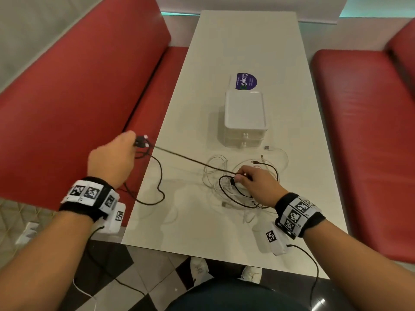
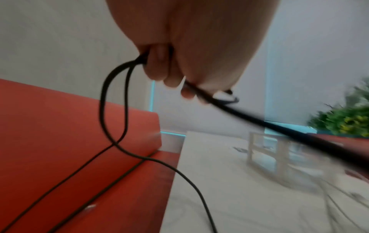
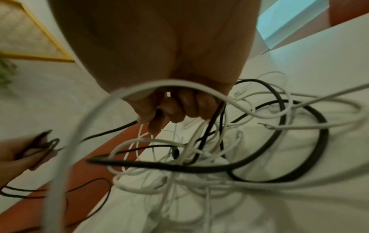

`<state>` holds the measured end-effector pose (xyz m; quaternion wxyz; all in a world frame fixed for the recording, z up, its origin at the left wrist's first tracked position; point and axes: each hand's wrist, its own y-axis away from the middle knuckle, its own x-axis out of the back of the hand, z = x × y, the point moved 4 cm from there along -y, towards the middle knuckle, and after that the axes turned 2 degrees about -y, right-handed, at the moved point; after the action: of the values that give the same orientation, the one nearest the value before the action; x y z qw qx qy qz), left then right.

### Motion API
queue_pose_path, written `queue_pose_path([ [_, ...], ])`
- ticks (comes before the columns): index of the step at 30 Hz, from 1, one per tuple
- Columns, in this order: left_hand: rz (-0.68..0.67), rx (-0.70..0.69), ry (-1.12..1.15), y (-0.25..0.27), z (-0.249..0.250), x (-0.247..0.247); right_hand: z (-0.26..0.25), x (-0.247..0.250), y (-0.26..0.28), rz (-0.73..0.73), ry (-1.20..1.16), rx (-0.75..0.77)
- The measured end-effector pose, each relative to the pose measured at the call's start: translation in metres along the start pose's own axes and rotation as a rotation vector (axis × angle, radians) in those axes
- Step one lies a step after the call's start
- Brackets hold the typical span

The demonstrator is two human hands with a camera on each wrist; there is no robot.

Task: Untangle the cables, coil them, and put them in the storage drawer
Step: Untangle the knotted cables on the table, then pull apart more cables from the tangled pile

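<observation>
A tangle of white cables (image 1: 215,173) and black cable loops (image 1: 226,191) lies on the near part of the white table (image 1: 247,41). My left hand (image 1: 116,153) grips a black cable (image 1: 184,158) near its plugs (image 1: 142,141), out past the table's left edge. That cable runs taut to my right hand (image 1: 249,178), which pinches it over the tangle. In the left wrist view my fingers (image 2: 169,78) curl round the black cable (image 2: 279,127). In the right wrist view my fingers (image 3: 175,110) hold the black cable (image 3: 111,132) above the white cables (image 3: 159,181). A white storage drawer unit (image 1: 245,122) stands behind the tangle, drawers closed.
Red bench seats flank the table on the left (image 1: 74,104) and right (image 1: 363,142). A purple sticker (image 1: 246,81) lies behind the drawer unit. A slack black loop (image 1: 157,176) hangs over the table's left edge. My shoes (image 1: 199,272) show below the near edge.
</observation>
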<state>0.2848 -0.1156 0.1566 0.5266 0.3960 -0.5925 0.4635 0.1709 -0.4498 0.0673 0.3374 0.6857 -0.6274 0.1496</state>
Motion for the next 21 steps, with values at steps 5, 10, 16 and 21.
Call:
queue_pose_path([
  [5, 0.005, -0.158, -0.293, -0.015, -0.054, 0.015, 0.001, 0.007, 0.0, 0.026, -0.068, -0.011],
  [10, -0.09, -0.051, -0.512, -0.063, -0.163, 0.007, 0.004, 0.001, -0.001, 0.032, 0.087, -0.012],
  [16, -0.235, -0.272, -0.455, -0.011, -0.022, 0.018, -0.007, 0.004, -0.001, 0.15, 0.0, 0.054],
  [21, -0.413, -0.319, -0.103, 0.035, 0.064, -0.024, -0.038, 0.021, 0.016, 0.103, -0.155, 0.178],
])
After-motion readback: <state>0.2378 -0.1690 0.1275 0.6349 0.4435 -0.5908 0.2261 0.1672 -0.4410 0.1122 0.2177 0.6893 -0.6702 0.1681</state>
